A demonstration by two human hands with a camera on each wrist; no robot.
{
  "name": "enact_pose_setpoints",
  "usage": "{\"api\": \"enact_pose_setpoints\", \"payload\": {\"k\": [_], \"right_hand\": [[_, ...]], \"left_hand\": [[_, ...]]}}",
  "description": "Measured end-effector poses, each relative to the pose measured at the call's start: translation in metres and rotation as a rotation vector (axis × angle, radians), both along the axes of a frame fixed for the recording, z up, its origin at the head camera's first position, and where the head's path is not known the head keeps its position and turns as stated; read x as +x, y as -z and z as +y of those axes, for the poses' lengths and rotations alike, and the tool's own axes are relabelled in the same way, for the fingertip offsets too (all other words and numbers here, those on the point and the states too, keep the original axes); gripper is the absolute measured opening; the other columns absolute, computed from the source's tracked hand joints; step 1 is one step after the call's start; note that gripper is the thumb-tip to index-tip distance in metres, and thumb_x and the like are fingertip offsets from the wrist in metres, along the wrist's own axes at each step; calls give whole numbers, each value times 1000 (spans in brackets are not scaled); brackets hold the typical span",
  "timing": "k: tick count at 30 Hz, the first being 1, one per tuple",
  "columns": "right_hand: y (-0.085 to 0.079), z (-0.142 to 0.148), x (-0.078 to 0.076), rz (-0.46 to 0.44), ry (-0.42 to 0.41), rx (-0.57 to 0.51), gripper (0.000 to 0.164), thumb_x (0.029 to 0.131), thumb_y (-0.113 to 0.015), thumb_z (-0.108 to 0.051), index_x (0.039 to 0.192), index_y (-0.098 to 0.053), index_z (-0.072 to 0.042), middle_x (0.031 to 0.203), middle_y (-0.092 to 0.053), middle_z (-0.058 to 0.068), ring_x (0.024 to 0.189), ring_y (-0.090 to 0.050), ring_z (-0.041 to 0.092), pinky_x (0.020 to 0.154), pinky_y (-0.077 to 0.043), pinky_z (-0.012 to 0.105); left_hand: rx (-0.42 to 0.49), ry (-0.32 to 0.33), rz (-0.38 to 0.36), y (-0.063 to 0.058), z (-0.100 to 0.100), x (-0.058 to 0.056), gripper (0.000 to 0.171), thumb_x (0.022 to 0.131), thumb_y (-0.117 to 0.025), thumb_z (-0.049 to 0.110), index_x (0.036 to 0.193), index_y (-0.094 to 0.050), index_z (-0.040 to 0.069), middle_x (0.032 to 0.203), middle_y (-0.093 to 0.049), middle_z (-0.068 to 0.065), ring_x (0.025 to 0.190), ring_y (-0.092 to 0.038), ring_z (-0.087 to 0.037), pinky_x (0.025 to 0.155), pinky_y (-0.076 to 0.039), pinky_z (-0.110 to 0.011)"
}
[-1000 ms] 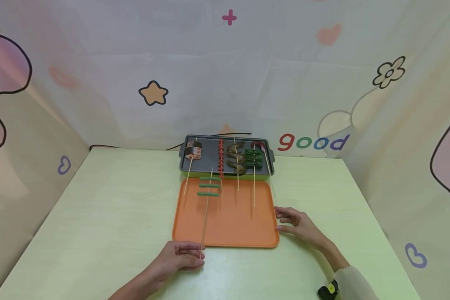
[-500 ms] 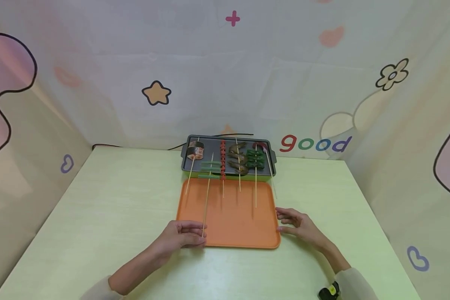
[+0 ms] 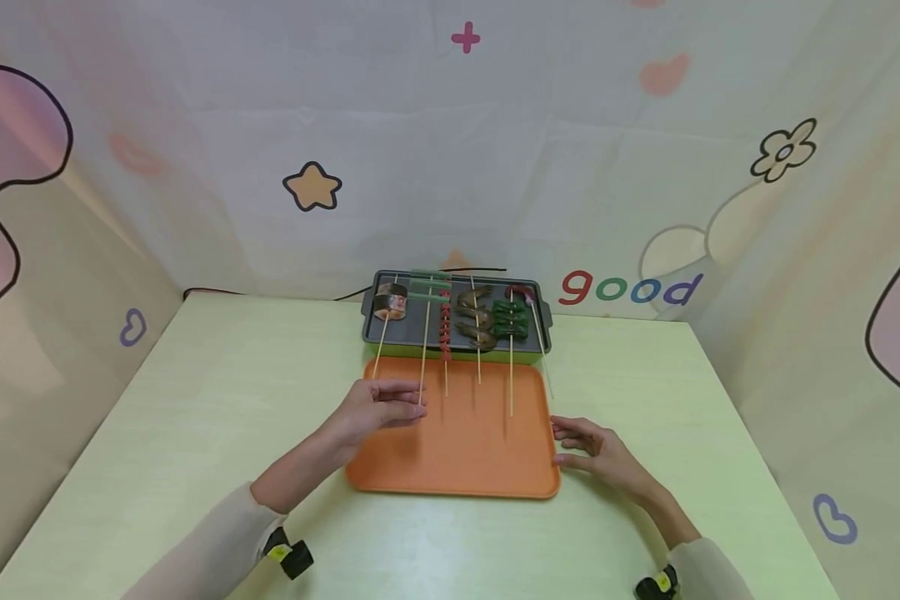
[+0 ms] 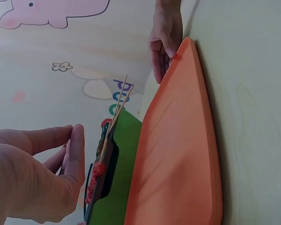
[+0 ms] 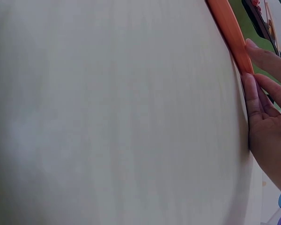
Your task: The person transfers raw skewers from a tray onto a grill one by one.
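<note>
My left hand (image 3: 375, 412) pinches the lower end of a thin wooden skewer (image 3: 424, 350) between thumb and fingers, over the orange tray's (image 3: 465, 467) left part. Green bean-like sticks (image 3: 429, 297) sit crosswise near its far end, overlapping the dark grill pan (image 3: 420, 333) and the top of a red skewer (image 3: 445, 333) in the head view. In the left wrist view the fingertips (image 4: 75, 133) meet, and the stick between them is hidden. My right hand (image 3: 596, 450) rests at the tray's right edge, its relaxed fingers and thumb touching the rim.
On the pan lie a salmon-like roll skewer (image 3: 390, 302), a shrimp skewer (image 3: 476, 317), a dark green leafy skewer (image 3: 510, 318) and a reddish curled one (image 3: 523, 293). Their sticks reach out over the tray. A patterned curtain (image 3: 450, 167) hangs behind the table (image 3: 270, 367).
My left hand has carried the skewer forward and slightly right, bringing its green sticks from over the tray to over the pan. The right hand stays at the tray's edge.
</note>
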State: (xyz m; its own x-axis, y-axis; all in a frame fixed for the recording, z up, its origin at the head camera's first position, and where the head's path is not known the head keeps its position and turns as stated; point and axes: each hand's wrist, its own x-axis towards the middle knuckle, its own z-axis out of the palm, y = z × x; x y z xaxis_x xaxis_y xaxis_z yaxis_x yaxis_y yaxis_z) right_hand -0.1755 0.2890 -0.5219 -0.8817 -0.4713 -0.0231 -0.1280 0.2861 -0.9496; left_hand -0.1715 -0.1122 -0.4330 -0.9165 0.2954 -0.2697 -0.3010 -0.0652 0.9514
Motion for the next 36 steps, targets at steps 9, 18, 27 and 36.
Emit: {"api": "enact_pose_setpoints", "payload": {"k": [9, 18, 27, 36], "right_hand": [[0, 0, 0, 2, -4, -12, 62, 93, -72, -5, 148, -45, 9, 141, -51, 36, 113, -62, -2, 95, -50, 14], [-1, 0, 1, 11, -10, -7, 62, 93, -72, -6, 148, -45, 7, 141, -51, 35, 114, -61, -1, 95, -50, 14], [2, 0, 0, 6, -6, -3, 63, 93, -72, -5, 149, -46, 6, 142, -51, 35, 113, -61, -1, 95, -50, 14], [0, 1, 0, 3, 2, -6, 63, 92, -73, -5, 148, -46, 7, 141, -51, 35, 113, -61, -1, 96, -49, 14]], "left_hand": [[24, -76, -22, 19, 11, -16, 45, 94, -66, -6, 138, -55, -13, 105, -74, -9, 89, -74, -10, 101, -53, -44], [5, -116, -41, 29, 17, -18, 41, 95, -65, -6, 135, -58, -12, 112, -72, -19, 91, -75, -13, 101, -54, -43], [-32, -136, -55, 30, 19, -21, 40, 96, -64, -5, 134, -59, -12, 113, -73, -21, 90, -74, -12, 103, -53, -45], [-55, -144, -47, 28, 19, -24, 37, 96, -64, -2, 133, -61, -11, 116, -73, -23, 86, -73, -9, 100, -55, -42]]}}
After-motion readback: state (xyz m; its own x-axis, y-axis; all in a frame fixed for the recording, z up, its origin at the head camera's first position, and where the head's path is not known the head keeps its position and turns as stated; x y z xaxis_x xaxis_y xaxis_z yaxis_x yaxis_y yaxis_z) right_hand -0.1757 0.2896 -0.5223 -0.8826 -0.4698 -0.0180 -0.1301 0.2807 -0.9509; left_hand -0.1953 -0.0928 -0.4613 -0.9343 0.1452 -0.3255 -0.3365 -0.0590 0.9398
